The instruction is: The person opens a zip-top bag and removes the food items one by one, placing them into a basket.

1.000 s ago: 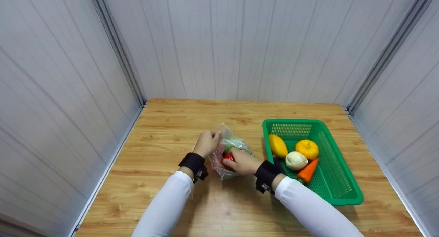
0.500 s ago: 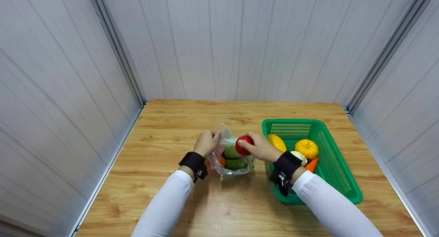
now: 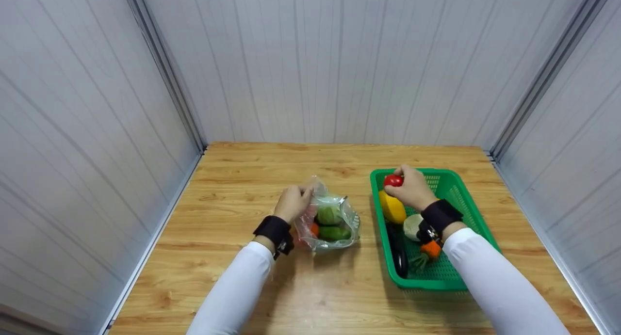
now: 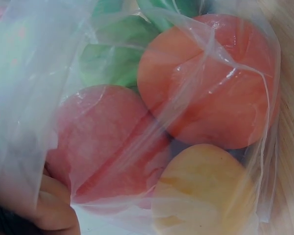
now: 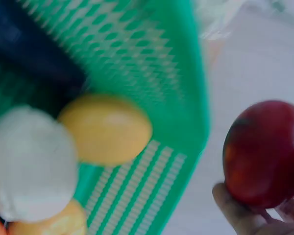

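In the head view my left hand (image 3: pixel 292 202) grips the left edge of a clear plastic bag (image 3: pixel 350 211). Through its mouth show a pale green item (image 3: pixel 329 215), a darker green one (image 3: pixel 335 233) and a bit of orange (image 3: pixel 314 229). Red (image 4: pixel 108 147), orange-red (image 4: pixel 210 81) and yellow (image 4: pixel 203 191) rounded items press against the film in the left wrist view. Over the far left corner of the green basket (image 3: pixel 485 228), my right hand (image 3: pixel 412 189) holds a shiny red apple (image 3: pixel 393 181) between thumb and fingers.
Inside the basket lie a yellow mango-like fruit (image 3: pixel 392 208), a dark eggplant (image 3: pixel 399 252), a white round vegetable (image 3: pixel 412 227) and a carrot (image 3: pixel 431 250). My right forearm covers part of it. Pale panel walls (image 3: pixel 315 63) enclose the wooden table (image 3: pixel 233 180).
My right hand has lifted the apple out of the bag and carried it rightward to above the basket. The left hand has stayed at the bag's edge.
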`<action>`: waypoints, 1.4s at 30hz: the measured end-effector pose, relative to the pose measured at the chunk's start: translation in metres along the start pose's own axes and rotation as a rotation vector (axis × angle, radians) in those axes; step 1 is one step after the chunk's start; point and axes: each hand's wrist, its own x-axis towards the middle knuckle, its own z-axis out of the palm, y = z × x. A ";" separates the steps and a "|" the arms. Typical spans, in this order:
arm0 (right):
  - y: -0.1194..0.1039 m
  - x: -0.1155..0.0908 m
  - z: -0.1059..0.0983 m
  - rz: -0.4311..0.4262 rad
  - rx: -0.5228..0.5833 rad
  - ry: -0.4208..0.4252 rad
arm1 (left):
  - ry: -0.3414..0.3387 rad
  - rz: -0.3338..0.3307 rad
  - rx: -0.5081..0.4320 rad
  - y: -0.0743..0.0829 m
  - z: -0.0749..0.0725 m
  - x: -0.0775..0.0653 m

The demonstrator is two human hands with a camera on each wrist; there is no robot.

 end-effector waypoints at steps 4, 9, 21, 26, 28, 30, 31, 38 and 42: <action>0.026 0.002 0.000 0.007 -0.085 0.040 | -0.006 -0.023 0.018 0.005 0.000 -0.003; 0.050 0.001 0.007 -0.029 -0.179 0.084 | -0.004 -0.027 0.021 0.002 0.002 0.000; 0.082 0.001 0.016 0.015 -0.261 -0.029 | -0.014 -0.026 0.025 0.004 0.003 -0.003; 0.083 0.003 0.018 0.015 -0.266 -0.050 | -0.002 -0.022 0.019 0.004 0.003 -0.003; 0.084 0.003 0.018 0.025 -0.262 -0.068 | 0.002 -0.019 0.007 0.003 0.004 -0.003; 0.084 0.003 0.017 0.025 -0.267 -0.082 | 0.008 -0.017 -0.007 0.002 0.005 -0.003; 0.083 0.002 0.016 0.022 -0.267 -0.085 | 0.011 -0.019 -0.016 0.001 0.005 -0.003; 0.044 0.000 0.022 -0.086 -0.250 0.003 | 0.035 -0.034 -0.010 0.001 0.006 -0.004; 0.003 -0.004 0.032 -0.190 -0.205 0.053 | 0.032 -0.015 0.070 0.005 0.008 -0.007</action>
